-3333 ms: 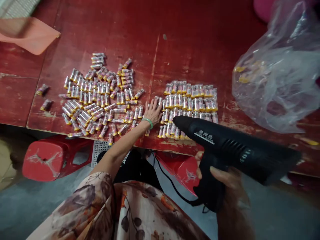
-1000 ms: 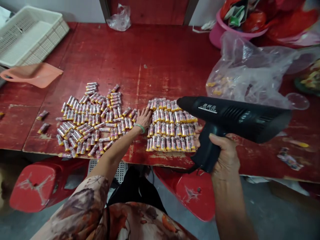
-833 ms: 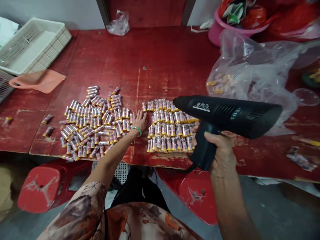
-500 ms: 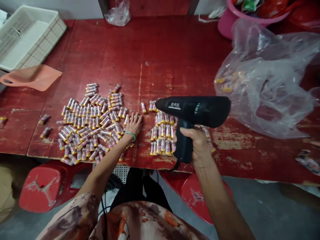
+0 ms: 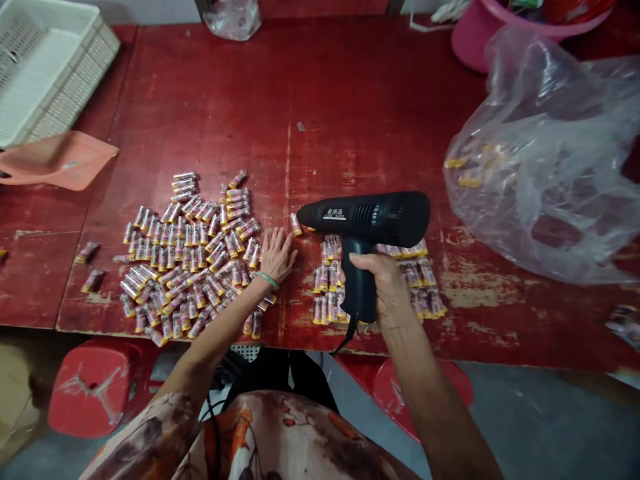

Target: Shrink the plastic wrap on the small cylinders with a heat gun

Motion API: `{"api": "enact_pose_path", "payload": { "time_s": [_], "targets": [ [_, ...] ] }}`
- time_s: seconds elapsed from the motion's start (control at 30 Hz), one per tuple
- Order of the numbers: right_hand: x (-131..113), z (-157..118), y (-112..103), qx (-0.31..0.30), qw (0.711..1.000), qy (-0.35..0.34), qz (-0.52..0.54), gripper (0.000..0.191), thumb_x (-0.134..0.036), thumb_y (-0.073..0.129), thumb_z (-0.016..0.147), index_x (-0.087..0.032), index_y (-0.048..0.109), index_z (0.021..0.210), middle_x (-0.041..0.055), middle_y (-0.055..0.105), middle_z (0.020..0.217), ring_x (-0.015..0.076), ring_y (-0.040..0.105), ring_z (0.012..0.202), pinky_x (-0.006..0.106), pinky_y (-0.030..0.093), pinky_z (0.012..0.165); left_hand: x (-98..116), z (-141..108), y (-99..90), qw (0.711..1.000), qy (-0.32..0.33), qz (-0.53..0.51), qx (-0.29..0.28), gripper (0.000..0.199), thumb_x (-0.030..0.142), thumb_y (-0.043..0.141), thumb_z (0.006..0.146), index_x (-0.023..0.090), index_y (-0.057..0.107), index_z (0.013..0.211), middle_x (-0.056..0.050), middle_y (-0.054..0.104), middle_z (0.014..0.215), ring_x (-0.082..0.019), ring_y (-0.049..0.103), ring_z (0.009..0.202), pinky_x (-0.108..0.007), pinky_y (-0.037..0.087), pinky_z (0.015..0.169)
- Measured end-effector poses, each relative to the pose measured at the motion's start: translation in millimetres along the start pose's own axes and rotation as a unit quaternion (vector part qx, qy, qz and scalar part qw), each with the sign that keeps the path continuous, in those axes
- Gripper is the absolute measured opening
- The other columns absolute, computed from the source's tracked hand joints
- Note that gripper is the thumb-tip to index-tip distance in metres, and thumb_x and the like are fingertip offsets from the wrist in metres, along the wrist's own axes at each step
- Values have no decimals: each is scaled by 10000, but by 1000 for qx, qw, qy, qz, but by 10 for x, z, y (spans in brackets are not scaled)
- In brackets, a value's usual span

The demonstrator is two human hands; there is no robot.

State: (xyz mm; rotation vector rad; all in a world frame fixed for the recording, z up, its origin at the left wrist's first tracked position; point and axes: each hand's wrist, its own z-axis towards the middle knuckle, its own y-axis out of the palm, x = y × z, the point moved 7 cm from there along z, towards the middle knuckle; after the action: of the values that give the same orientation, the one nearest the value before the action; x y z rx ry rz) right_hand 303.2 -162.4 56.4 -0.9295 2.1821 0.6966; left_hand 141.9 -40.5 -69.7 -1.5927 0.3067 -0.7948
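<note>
Black heat gun [image 5: 370, 220] at centre, held over the red tabletop [image 5: 400, 100] with nozzle to the left; height above the surface hard to judge, and some of the pale lettering on its side too small to read. Gripped by the handle in the right hand [image 5: 387, 277], with fingers closed round it and mostly hidden behind it. Just beside the nozzle, a lone cylinder [image 5: 296, 225] in clear wrapping with a yellow end; unclear whether touching or merely lined up. Beneath the tool, neat rows of matching cylinders [image 5: 327, 310], blocked in the middle by the heat gun and right hand.

Left hand [image 5: 278, 253] open, palm down, fingers spread, at the right edge of a large loose heap of similar cylinders [image 5: 185, 260]; underside of the palm out of sight. Green bangle [image 5: 269, 280] on that wrist. Two stray cylinders [image 5: 87, 252] farther left.

Farther out, on the right, a crumpled clear plastic bag [image 5: 545, 193] with blurred yellow pieces inside, and behind it a pink tub [image 5: 473, 37], cut off at the top. On the left, an orange scoop [image 5: 80, 160] and a white basket [image 5: 75, 87], both cropped. Below the tabletop edge, two red stools [image 5: 90, 387], the right-hand one partly covered by the forearm.
</note>
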Motion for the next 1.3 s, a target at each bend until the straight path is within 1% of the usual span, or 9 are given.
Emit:
{"api": "enact_pose_path", "payload": {
  "time_s": [0.17, 0.37, 0.47, 0.57, 0.7, 0.87, 1.07, 1.17, 1.3],
  "targets": [
    [-178, -13, -275, 72, 995, -55, 32, 345, -391, 787, 549, -157, 726, 795, 11, 632, 564, 147, 543, 418, 243, 447, 332, 83, 398, 158, 997, -50, -55, 13, 578, 399, 373, 996, 49, 427, 1453, -237, 388, 1560, -332, 287, 1504, -546, 195, 1248],
    [-406, -324, -665, 186, 972, -138, 47, 277, -362, 759, 602, -169, 738, 799, 9, 661, 639, 144, 564, 448, 253, 471, 348, 283, 756, 319, 990, -94, -102, 23, 833, 546, 458, 944, -33, 275, 1515, -299, 324, 1570, -376, 271, 1500, -537, 225, 1230],
    [-273, -349, -595, 161, 982, -82, 48, 324, -365, 772, 601, -170, 736, 857, 7, 658, 598, 147, 538, 385, 275, 475, 337, 429, 903, 308, 990, -110, -83, 18, 881, 572, 480, 934, -33, 249, 1533, -296, 275, 1593, -385, 239, 1510, -560, 206, 1228],
    [-169, -285, -504, 118, 990, -41, 63, 383, -376, 781, 579, -146, 731, 881, 19, 656, 583, 158, 538, 376, 287, 474, 334, 490, 1037, 289, 990, -123, -71, 13, 763, 539, 465, 958, 89, 302, 1552, -247, 277, 1611, -383, 247, 1508, -608, 224, 1204],
    [-265, -261, -641, 174, 976, -107, 74, 330, -350, 762, 583, -155, 730, 847, 19, 667, 602, 150, 560, 408, 245, 453, 323, 471, 1129, 290, 995, -84, -51, 10, 496, 407, 460, 982, 255, 509, 1452, -154, 355, 1600, -380, 274, 1499, -658, 215, 1187],
    [-291, -247, -654, 189, 972, -122, 69, 303, -350, 750, 588, -159, 737, 823, 20, 669, 603, 142, 563, 423, 234, 459, 334, 273, 1062, 259, 994, -101, -43, 30, 452, 381, 426, 995, 249, 568, 1403, -151, 431, 1555, -355, 341, 1473, -641, 232, 1196],
    [-73, -203, -290, 108, 992, -39, 57, 370, -391, 784, 598, -156, 734, 880, 8, 626, 549, 158, 531, 379, 268, 436, 315, 129, 989, 173, 991, -127, -37, 26, 481, 346, 466, 967, 203, 535, 1422, -179, 394, 1571, -353, 328, 1481, -637, 232, 1200],
    [-113, -258, -268, 117, 990, -57, 58, 343, -371, 776, 610, -162, 730, 877, 7, 631, 564, 161, 544, 387, 266, 436, 318, 193, 1021, 178, 996, -78, -45, 14, 531, 357, 471, 960, 169, 487, 1456, -182, 331, 1606, -343, 259, 1513, -609, 187, 1226],
    [-268, -365, -407, 205, 971, -118, 39, 276, -327, 749, 601, -172, 731, 828, 7, 653, 600, 153, 562, 412, 261, 464, 340, 325, 1051, 239, 998, 23, -50, -23, 508, 370, 447, 962, 174, 522, 1424, -163, 361, 1595, -360, 235, 1517, -636, 133, 1228]
  ]
}}
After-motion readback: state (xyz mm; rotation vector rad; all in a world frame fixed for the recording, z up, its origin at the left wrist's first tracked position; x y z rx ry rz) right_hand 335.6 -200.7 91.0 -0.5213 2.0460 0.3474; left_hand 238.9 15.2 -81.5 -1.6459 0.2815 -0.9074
